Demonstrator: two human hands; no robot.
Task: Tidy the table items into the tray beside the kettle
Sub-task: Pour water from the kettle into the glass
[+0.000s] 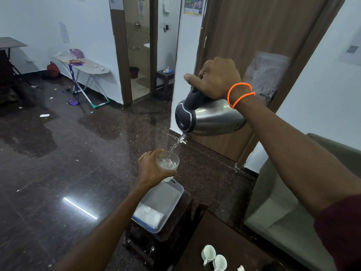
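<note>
Right forearm nearest the lens, coming in from 4 o'clock, dark maroon sleeve [340, 231] at the frame edge. Left forearm comes in from 7 o'clock.

Big stuff first: dark polished stone floor [58, 163] fills the left half, scattered bits of litter on it. Brown wooden door [254, 36] at 1 o'clock. Grey-green upholstered sofa [273, 212] at 4 o'clock. Ironing board with a patterned cover [86, 65] at 10 o'clock against the white wall.

Dark wooden table [218, 237] at 6 o'clock. Just beside it at its 10 o'clock, a small dark wooden stool [175, 231] carrying the pale grey plastic tray with perforated rim [175, 189]. White packet [149, 215] lies in the tray's near end.

Stainless steel electric kettle with black lid and handle [211, 118] is in the air at centre-right, tipped spout-down. Right hand [216, 79] clamped round its handle, thumb on top; two orange bead bands [240, 94] on the wrist. Water streams from the spout.

Left hand [151, 168] closed around a clear drinking glass [169, 163], held upright above the tray's far end, partly filled, catching the stream.

Two white ceramic cups [214, 258] on the table at 5 o'clock, touching, mouths towards the camera. Small white scrap [240, 267] just beside them.
</note>
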